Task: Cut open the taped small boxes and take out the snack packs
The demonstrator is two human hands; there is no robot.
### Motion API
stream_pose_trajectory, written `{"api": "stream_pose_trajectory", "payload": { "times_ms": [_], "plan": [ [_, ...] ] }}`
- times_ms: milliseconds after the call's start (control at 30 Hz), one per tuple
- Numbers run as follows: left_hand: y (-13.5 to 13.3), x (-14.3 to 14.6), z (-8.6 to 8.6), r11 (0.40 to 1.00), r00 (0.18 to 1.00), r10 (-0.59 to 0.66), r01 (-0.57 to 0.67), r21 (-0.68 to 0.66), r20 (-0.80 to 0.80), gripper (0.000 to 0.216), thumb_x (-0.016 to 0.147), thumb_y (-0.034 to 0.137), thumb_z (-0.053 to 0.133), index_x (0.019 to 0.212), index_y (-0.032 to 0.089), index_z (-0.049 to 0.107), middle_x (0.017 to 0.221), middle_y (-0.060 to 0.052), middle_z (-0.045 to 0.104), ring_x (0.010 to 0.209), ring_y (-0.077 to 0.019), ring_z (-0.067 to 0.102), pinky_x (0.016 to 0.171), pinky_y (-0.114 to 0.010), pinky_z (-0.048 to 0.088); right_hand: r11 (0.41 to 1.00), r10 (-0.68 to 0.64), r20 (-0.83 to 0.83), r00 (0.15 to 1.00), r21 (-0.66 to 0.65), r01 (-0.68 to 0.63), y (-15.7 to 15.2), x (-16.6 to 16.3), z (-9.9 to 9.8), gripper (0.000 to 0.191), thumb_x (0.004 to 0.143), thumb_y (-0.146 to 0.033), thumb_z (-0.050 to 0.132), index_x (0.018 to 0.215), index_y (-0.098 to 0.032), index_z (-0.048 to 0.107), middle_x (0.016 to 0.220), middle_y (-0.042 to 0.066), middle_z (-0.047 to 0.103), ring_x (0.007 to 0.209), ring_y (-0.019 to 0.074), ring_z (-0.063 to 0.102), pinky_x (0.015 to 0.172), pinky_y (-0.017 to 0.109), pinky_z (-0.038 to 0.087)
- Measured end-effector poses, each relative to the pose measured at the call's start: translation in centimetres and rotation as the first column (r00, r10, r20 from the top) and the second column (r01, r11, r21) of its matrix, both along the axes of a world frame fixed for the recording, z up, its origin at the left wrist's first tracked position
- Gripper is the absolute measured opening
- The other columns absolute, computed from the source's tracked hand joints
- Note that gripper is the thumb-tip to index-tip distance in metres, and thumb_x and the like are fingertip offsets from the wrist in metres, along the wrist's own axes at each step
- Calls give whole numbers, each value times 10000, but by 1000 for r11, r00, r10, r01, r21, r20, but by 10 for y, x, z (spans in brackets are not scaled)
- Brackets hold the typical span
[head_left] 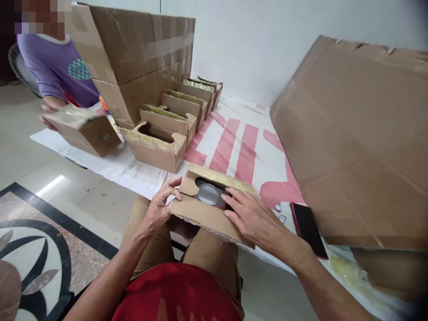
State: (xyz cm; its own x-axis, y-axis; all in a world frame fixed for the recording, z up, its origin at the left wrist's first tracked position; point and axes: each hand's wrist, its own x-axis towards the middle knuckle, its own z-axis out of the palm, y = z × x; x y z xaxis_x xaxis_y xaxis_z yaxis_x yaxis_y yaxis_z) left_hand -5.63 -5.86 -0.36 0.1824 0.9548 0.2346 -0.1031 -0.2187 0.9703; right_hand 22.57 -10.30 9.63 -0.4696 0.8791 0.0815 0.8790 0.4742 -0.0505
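A small cardboard box [207, 215] with its top flaps open is in front of me at the table's near edge, over my lap. Through its cut-out shows a round grey lid-like top [209, 194]; what it belongs to is hidden inside. My left hand [165, 198] grips the box's left end, thumb on the near flap and fingers round the corner. Over the right end lies my right hand [245, 211], its fingers curled at the edge of the opening and its thumb on the near flap.
Similar open boxes [157, 154] stand in a row beyond, beside a stack of taped cartons [133, 49]. A large cardboard sheet or carton [364, 147] rises at right, near a phone [308, 229]. At left, a person in a purple top [50, 67] holds another box [85, 129].
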Motion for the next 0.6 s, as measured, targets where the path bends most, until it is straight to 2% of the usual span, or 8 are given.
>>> {"api": "stream_pose_trajectory", "payload": {
  "times_ms": [100,167,233,300,400,467,533,600],
  "plan": [
    [1,-2,-1,999,1000,-14,14,33,-17,351,836,522,811,754,198,704,1473,-159,593,1350,-338,600,1113,-502,490,993,-107,111,988,72,99,20,-3,-1,484,999,-273,518,1447,-103,586,1543,213,570,1302,374,622,1031,531,533],
    [1,-6,0,998,999,-20,23,62,-50,312,894,502,750,788,210,732,1466,-150,609,1347,-324,609,1120,-514,495,992,-128,133,983,24,126,36,-2,-1,509,974,-274,548,1448,-88,561,1538,228,564,1313,385,601,1030,537,518],
    [1,-12,3,996,995,-21,30,86,-95,290,958,484,664,864,233,777,1462,-142,626,1335,-309,625,1118,-526,507,990,-125,126,984,-53,132,49,0,0,453,958,-276,565,1378,-110,595,1470,213,617,1278,374,610,1004,523,519],
    [-1,-18,6,994,990,-32,46,101,-140,303,997,463,596,930,256,807,1446,-136,650,1327,-302,637,1106,-527,524,989,-115,110,987,-77,124,55,0,1,347,955,-263,566,1269,-136,642,1363,190,677,1205,354,631,978,503,514],
    [-5,-21,9,994,982,-42,60,93,-185,304,1005,430,573,938,260,816,1419,-133,678,1332,-306,640,1086,-516,542,998,-60,101,993,33,57,53,-5,4,218,962,-220,563,1130,-159,687,1253,178,704,1091,340,640,932,491,498],
    [-8,-21,9,995,979,-35,52,82,-201,289,1000,404,574,930,253,810,1414,-132,683,1330,-307,642,1073,-506,551,999,16,79,997,45,-20,51,-9,5,199,970,-194,554,1101,-185,703,1170,152,720,1032,316,651,878,454,506],
    [-8,-19,10,996,977,-30,47,76,-210,283,1002,376,562,928,248,803,1413,-131,681,1325,-301,645,1065,-496,553,995,73,53,996,-74,-69,53,-14,3,217,968,-205,573,1142,-215,704,1109,114,729,1005,286,671,825,400,517],
    [-8,-19,9,996,976,-32,50,78,-217,282,1007,352,545,934,245,796,1416,-131,677,1326,-297,643,1070,-493,549,967,102,63,993,-239,-85,61,-20,-3,318,929,-244,645,1244,-219,676,1126,105,731,1022,281,690,822,372,524]
  ]
}}
